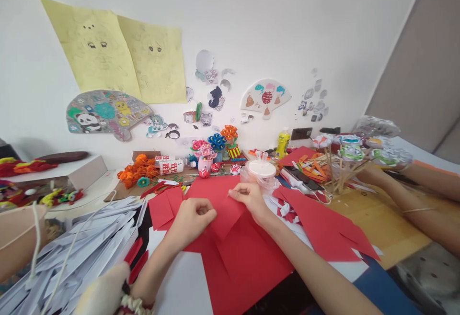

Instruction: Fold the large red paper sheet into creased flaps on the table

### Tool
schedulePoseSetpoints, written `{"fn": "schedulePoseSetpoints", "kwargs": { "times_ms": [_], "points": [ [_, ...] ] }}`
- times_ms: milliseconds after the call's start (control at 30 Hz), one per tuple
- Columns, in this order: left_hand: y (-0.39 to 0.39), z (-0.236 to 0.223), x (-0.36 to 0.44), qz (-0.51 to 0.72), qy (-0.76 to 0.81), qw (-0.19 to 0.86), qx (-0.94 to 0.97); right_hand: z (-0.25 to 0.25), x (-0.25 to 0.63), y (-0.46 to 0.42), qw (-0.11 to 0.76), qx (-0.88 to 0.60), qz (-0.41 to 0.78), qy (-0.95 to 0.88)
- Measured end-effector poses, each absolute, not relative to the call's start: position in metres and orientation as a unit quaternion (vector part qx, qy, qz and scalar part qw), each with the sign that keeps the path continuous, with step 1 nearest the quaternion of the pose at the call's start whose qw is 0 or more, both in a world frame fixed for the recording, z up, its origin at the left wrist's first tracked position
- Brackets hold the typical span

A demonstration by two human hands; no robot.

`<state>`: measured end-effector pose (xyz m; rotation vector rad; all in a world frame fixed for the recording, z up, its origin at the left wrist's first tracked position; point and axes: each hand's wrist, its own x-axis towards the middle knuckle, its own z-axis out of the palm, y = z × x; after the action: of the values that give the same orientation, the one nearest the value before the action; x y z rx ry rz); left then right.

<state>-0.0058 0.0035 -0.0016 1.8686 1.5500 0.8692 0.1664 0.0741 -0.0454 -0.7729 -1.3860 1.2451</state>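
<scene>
The wall (pixel 251 18) fan (pixel 266 95) reads “囍”; right hand (pixel 249 198) pinches red paper (pixel 225 215).

Gap between left hand (pixel 194 218) and right hand (pixel 251 201); lidded cup (pixel 262 169) blocks beyond

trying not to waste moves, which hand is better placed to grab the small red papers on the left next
Left hand, I'd judge: it is right beside the small red papers, while the right hand is farther away and its fingers appear to pinch the red sheet.
</scene>
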Motion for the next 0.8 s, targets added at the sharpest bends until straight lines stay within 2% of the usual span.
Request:
{"fn": "schedulePoseSetpoints", "kwargs": {
  "times_ms": [133, 233, 400, 533, 633, 800],
  "points": [
    [0.007, 0.001, -0.025, 0.328, 0.580, 0.314, 0.676, -0.045, 0.170, 0.079, 0.591, -0.353, 0.526, -0.500],
    [0.010, -0.002, -0.025, 0.371, 0.574, 0.303, 0.664, -0.046, 0.166, 0.078, 0.576, -0.346, 0.534, -0.514],
    [0.011, -0.004, -0.014, 0.364, 0.573, 0.276, 0.680, -0.045, 0.163, 0.076, 0.561, -0.338, 0.539, -0.531],
    [0.013, -0.001, -0.021, 0.419, 0.616, 0.238, 0.624, -0.045, 0.164, 0.073, 0.468, -0.307, 0.592, -0.580],
    [0.013, -0.001, -0.024, 0.410, 0.604, 0.256, 0.634, -0.046, 0.163, 0.069, 0.390, -0.279, 0.614, -0.627],
    [0.008, -0.006, -0.009, 0.356, 0.553, 0.291, 0.695, -0.045, 0.162, 0.062, 0.347, -0.265, 0.615, -0.657]
  ]
}}
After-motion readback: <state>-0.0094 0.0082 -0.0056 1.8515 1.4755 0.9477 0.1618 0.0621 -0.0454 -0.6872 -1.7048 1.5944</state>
